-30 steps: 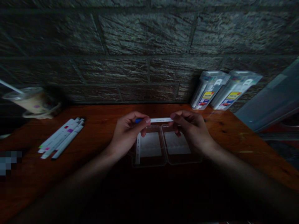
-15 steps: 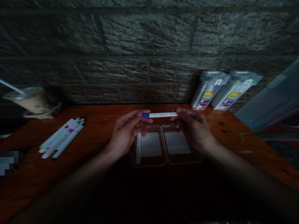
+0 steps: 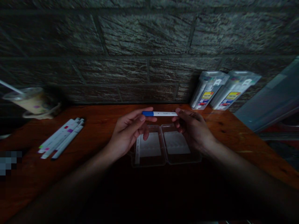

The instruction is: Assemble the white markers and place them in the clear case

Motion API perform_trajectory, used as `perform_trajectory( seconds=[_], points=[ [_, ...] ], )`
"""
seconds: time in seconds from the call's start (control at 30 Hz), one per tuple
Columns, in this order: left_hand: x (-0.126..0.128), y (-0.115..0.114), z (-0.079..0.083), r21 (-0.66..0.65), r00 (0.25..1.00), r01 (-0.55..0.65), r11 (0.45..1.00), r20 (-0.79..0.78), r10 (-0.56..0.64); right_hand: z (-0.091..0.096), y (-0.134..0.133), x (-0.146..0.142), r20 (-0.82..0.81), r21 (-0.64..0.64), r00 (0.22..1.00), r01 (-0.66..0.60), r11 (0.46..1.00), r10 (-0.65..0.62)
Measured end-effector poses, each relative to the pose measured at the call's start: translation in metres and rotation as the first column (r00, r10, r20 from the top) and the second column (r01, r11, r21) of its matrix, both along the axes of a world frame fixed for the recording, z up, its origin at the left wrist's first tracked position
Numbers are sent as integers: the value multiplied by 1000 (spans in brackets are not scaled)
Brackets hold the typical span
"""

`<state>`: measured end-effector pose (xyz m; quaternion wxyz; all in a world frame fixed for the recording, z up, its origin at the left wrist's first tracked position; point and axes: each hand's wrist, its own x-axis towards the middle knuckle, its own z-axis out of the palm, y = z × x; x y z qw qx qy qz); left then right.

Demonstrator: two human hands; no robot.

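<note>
A white marker (image 3: 164, 114) with a blue end is held level between my two hands, above an open clear plastic case. My left hand (image 3: 128, 127) is closed at the blue end, its thumb just below and its fingers behind. My right hand (image 3: 195, 126) pinches the white end between thumb and fingers. Under them the hinged case (image 3: 165, 161) lies open on the table, with pale sheets in both halves. One white marker (image 3: 137, 151) lies along the left side of its left half. My right hand hides part of the case's right half.
On the left of the wooden table (image 3: 100, 124) lie several white markers (image 3: 63, 138). Behind them stands a cup with a straw (image 3: 30, 99) in a holder. Two clear marker boxes (image 3: 203, 93) stand at the back right, against the brick wall (image 3: 130, 71).
The marker has turned slightly in my fingers and more of its blue end shows. My left thumb has slid a little lower along that end. The case and other things stay put.
</note>
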<state>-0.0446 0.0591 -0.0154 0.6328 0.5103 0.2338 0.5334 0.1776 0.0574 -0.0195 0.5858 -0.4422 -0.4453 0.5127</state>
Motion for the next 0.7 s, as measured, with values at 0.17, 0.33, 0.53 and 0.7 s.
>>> perform_trajectory(
  seconds=[0.17, 0.33, 0.53, 0.7],
  points=[
    [0, 0, 0, -36, 999, -45, 998, -24, 44, -3, 1, -1, 0, 34, 999, 46, 998, -46],
    [1, 2, -3, -77, 995, -91, 993, -56, 87, -7, -1, 0, 139, 164, 990, 13, 986, -36],
    [4, 2, -14, -14, 974, -108, 994, -204, 103, -6, -9, -4, 440, 320, 897, -101, 942, -53],
    [7, -2, -17, 47, 950, -81, 996, -299, 91, -14, -13, -3, 561, 377, 822, -150, 914, -97]
  ],
)
